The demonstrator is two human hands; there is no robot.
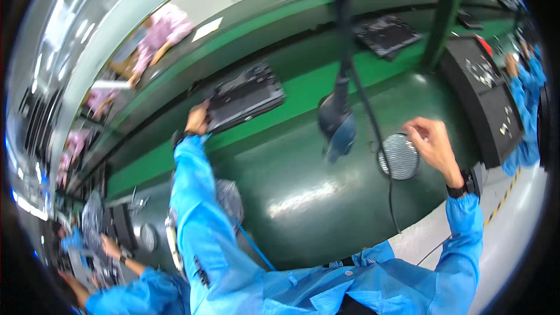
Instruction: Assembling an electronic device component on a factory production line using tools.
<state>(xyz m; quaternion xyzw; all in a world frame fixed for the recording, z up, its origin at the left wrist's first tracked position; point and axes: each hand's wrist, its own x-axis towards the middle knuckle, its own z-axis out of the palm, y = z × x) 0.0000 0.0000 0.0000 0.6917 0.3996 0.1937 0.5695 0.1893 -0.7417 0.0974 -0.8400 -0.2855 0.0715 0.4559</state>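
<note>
My left hand point(197, 118) reaches far forward, its fingers closed at the near-left edge of a flat black panel-like unit point(248, 100). That unit lies on the green strip along the back of the bench, with dark, shiny, crumpled-looking material on top. My right hand point(431, 144) is raised over the right side of the bench, fingers curled in toward the thumb. Whatever may be between those fingers is too small to make out. Just left of it sits a round, silvery ridged dish point(400, 156).
A dark tool point(338, 122) hangs over the middle of the green bench point(291, 163), its cable trailing right. Black trays point(487, 93) with small metal parts stand at right. Another black unit point(386, 34) lies at the back. Co-workers in blue point(140, 291) flank me; others in pink point(163, 35) sit opposite.
</note>
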